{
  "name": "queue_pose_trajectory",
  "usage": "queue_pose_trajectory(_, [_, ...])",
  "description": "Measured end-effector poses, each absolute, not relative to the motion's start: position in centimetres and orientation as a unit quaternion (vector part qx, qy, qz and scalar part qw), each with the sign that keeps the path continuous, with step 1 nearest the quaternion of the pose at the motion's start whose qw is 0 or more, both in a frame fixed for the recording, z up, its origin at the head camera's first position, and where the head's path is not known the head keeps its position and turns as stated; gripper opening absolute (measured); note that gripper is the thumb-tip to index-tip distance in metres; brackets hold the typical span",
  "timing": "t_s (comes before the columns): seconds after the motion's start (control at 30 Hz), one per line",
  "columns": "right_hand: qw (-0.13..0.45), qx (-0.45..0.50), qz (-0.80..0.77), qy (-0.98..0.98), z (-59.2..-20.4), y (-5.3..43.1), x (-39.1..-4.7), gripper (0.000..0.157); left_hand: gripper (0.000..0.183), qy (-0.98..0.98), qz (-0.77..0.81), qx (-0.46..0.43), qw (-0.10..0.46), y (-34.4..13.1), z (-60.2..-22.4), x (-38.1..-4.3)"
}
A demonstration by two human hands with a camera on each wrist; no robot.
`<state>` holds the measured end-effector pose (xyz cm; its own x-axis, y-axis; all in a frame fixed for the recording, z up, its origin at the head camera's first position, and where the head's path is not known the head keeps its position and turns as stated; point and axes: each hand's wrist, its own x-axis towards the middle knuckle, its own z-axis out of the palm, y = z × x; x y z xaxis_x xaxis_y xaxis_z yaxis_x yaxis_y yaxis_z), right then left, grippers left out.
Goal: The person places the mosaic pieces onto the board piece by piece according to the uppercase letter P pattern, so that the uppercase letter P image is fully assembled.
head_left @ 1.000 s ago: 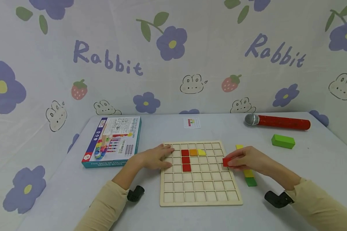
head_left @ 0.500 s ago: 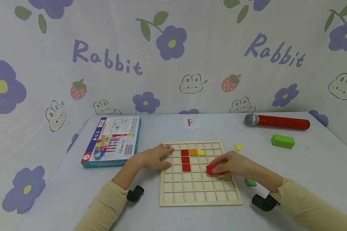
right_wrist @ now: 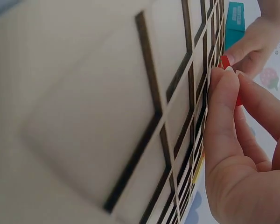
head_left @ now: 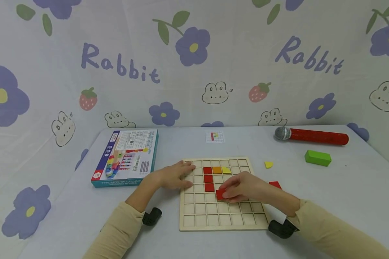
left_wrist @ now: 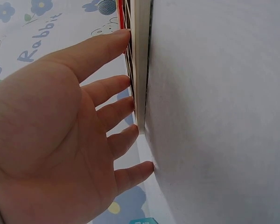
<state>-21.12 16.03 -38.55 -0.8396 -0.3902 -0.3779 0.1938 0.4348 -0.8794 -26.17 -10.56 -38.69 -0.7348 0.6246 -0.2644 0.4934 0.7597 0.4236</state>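
Note:
A wooden grid board lies on the table with three red square tiles in a column. An orange tile and a yellow tile continue the top of that column to the right. My right hand pinches another red tile between thumb and fingers, low over the board, just right of and below the column. My left hand rests with fingers spread along the board's left edge; in the left wrist view its fingertips touch that edge.
Right of the board lie a yellow piece and a red piece, partly behind my right forearm. Farther out are a green block and a red microphone. A small pattern card lies behind the board, a boxed toy set to the left.
My right hand has carried the red tile leftward from the board's right edge to beside the red column. The left hand has stayed in place.

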Motion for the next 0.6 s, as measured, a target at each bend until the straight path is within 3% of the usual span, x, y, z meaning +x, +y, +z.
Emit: queue_pose_trajectory(0.6, [0.255, -0.033, -0.525, 0.812, -39.3, 13.2, -20.9, 0.024, 0.065, 0.921, 0.157, 0.296, 0.198, -10.6, -39.0, -26.4])
